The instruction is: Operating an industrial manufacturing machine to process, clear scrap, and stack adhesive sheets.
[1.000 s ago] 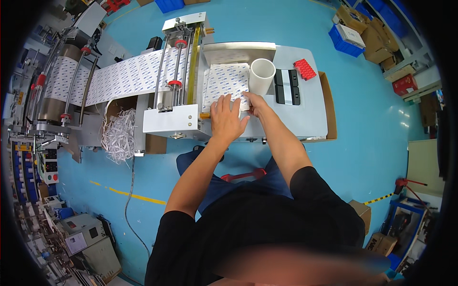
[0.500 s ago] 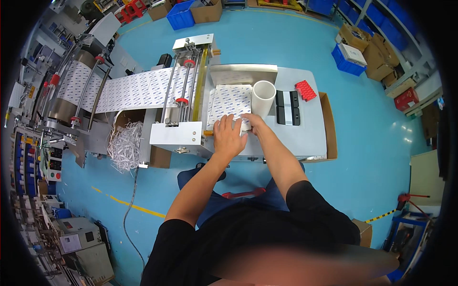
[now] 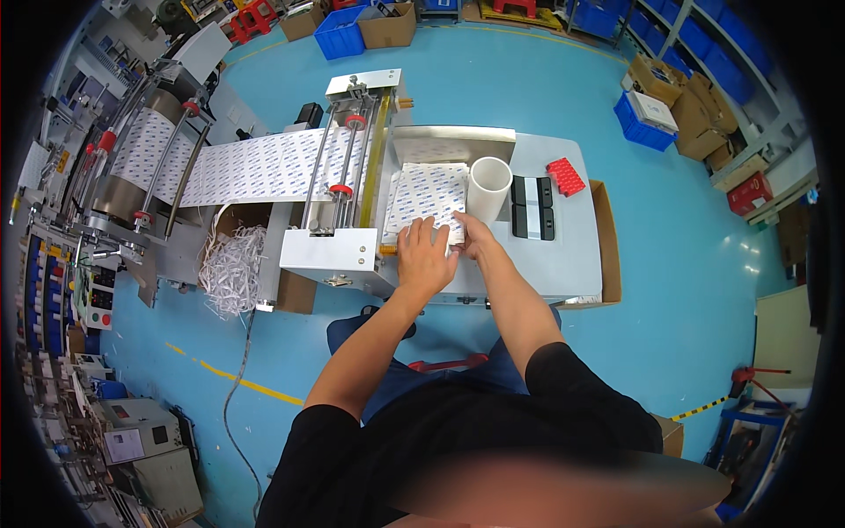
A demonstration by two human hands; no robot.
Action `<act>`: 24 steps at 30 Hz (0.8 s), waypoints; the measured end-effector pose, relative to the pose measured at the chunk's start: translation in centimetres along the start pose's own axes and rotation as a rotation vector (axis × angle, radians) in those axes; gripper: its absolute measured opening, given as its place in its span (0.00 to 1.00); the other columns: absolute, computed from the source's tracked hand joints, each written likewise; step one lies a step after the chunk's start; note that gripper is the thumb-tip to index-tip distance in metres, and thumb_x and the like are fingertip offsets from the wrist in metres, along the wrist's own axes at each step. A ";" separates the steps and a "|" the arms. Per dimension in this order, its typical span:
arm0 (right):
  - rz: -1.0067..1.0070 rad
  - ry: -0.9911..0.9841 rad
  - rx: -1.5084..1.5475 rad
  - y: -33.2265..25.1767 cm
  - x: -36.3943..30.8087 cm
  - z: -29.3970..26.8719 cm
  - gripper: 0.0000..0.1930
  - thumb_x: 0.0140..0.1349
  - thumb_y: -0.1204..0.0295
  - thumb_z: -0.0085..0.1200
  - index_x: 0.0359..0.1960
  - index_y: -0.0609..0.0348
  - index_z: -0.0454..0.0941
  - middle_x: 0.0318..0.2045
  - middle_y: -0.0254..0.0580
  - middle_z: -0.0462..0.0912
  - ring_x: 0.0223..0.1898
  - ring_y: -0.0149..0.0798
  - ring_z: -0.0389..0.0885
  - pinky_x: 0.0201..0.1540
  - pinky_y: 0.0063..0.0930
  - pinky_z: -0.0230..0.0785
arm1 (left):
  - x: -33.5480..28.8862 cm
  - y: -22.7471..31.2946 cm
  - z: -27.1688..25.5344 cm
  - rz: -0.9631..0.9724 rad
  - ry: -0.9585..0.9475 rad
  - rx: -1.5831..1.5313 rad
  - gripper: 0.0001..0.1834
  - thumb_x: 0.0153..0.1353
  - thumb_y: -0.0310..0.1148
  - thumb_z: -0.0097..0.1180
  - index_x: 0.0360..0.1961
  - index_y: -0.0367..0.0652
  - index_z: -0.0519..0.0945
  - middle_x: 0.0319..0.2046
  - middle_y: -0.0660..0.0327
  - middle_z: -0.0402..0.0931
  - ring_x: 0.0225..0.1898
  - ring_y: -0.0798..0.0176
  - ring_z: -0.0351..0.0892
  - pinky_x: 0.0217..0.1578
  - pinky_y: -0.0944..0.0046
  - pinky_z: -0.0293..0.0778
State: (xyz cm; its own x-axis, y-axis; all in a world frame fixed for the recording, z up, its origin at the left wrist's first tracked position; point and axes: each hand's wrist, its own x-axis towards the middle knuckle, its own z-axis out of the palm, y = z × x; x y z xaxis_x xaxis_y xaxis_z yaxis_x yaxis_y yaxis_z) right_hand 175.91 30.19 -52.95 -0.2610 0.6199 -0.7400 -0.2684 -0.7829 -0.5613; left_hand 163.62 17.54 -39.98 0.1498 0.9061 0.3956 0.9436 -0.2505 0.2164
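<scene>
Two bare hands, one left hand (image 3: 426,257) and one right hand (image 3: 476,236), are showing. One stack of patterned sheets (image 3: 428,195), one white cylindrical tube (image 3: 487,206), one red textured block (image 3: 565,177), one shredded-paper heap (image 3: 235,273) and two red roller collars (image 3: 355,122) are appearing.

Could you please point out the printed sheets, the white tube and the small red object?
Printed sheets (image 3: 428,195): head view, middle of the top sheet.
White tube (image 3: 487,199): head view, outer side wall.
Small red object (image 3: 565,177): head view, upper face.

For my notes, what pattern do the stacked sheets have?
The stacked sheets show repeated blue print on white, in the head view.
</scene>
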 end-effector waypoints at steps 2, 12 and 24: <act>0.038 -0.018 0.005 -0.1 -0.3 0.3 0.18 0.58 0.49 0.56 0.46 0.40 0.77 0.38 0.30 0.83 0.35 0.35 0.79 0.36 0.33 0.69 | -0.2 -0.3 -0.1 -0.005 0.002 0.004 0.28 0.48 0.41 0.64 0.51 0.45 0.76 0.56 0.51 0.68 0.61 0.47 0.61 0.61 0.43 0.53; 0.028 -0.155 0.119 0.6 2.5 0.0 0.18 0.59 0.55 0.59 0.49 0.41 0.76 0.41 0.30 0.83 0.41 0.35 0.81 0.41 0.41 0.72 | -0.1 0.1 -0.1 0.009 0.043 -0.015 0.29 0.45 0.38 0.66 0.51 0.45 0.75 0.54 0.51 0.69 0.59 0.46 0.64 0.58 0.44 0.57; -0.174 -0.102 0.161 -0.2 1.2 1.0 0.20 0.60 0.69 0.57 0.53 0.65 0.73 0.46 0.49 0.81 0.45 0.46 0.80 0.49 0.39 0.73 | 0.2 0.4 0.1 0.016 0.052 -0.016 0.29 0.44 0.38 0.67 0.50 0.45 0.75 0.54 0.51 0.69 0.59 0.47 0.65 0.57 0.44 0.58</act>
State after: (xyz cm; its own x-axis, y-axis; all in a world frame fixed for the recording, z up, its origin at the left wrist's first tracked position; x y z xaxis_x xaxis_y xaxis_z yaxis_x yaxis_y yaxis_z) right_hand 174.74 31.20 -53.36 -0.2880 0.7529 -0.5918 -0.4590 -0.6509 -0.6046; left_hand 164.03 17.67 -39.91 0.1489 0.8832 0.4447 0.9362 -0.2707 0.2241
